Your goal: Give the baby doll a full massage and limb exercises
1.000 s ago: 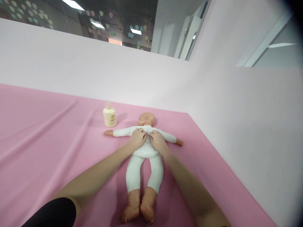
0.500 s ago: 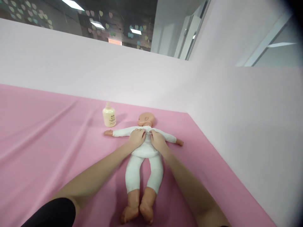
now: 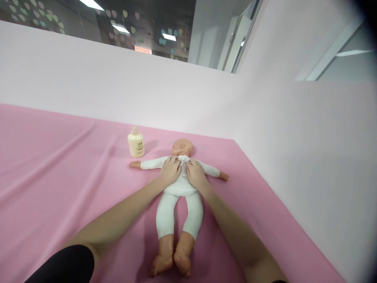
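Note:
A baby doll (image 3: 179,204) in a white suit lies on its back on the pink sheet (image 3: 59,177), arms spread, head toward the wall. My left hand (image 3: 170,170) rests flat on the left side of its chest, fingers reaching the collar. My right hand (image 3: 194,173) lies on the right side of the chest, fingertips close to the left hand's. Both hands press on the white fabric and hold nothing. A cream lotion bottle (image 3: 136,143) stands upright just beyond the doll's outstretched arm.
Pale pink partition walls (image 3: 294,157) close the sheet at the back and on the right, meeting in a corner behind the doll's head. Wide pink sheet extends to the left. A ceiling with lights shows above the wall.
Both hands have slid a little up the doll's chest toward the neck. The doll and the bottle have stayed in place.

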Available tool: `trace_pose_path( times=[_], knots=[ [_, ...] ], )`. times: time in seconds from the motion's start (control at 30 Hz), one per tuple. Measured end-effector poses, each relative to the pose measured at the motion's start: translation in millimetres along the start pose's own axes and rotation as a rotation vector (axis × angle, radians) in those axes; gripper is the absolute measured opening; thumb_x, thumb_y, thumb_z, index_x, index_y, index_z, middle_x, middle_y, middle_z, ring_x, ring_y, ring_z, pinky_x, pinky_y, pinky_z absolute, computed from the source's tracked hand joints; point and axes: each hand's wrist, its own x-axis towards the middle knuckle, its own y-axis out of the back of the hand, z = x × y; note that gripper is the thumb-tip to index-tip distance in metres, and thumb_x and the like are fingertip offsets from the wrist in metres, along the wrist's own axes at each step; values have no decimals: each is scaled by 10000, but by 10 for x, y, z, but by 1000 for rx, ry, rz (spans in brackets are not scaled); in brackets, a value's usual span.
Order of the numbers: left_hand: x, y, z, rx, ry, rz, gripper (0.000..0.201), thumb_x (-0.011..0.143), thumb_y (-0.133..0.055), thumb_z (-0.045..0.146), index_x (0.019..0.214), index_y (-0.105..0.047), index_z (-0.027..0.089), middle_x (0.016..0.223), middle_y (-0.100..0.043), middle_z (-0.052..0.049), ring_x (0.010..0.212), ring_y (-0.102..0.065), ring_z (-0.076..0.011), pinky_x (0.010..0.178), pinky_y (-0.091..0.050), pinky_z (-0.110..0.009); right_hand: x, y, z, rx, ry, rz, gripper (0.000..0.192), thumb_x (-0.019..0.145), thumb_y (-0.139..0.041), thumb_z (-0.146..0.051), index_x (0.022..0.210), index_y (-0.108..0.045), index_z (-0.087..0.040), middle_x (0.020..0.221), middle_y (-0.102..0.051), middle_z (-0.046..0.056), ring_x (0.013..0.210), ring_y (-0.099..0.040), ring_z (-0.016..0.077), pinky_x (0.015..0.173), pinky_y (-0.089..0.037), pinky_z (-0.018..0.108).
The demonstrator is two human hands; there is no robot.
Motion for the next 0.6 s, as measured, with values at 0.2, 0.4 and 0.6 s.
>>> trace_pose_path(
  times=[0.2,0.4,0.6],
  knots=[
    [5,-1,-15,-26,-22,-4,271,912,-416,242,1119,-567,150,1201,-569,-97,1120,-482,-242,977,-384,-382,3,-65,55,87,7,20,347,902,-374,-135,1201,-548,-144,1287,-559,98,1197,-468,223,1043,-341,366],
    [-6,47,4,-2,-5,-42,283,921,-408,256,1143,-556,161,1203,-586,-92,1127,-501,-235,964,-397,-379,-11,-43,53,91,-21,-47,408,905,-374,-172,1300,-476,-160,1355,-522,96,1247,-458,223,1054,-347,384],
    [-115,249,119,141,-68,-282,379,916,-404,249,1269,-483,133,1382,-454,-163,1232,-445,-314,897,-439,-445,-140,199,-138,-11,-46,-286,490,942,-319,-233,1411,-361,-99,1496,-335,156,1349,-355,300,1036,-372,441]
  ],
)
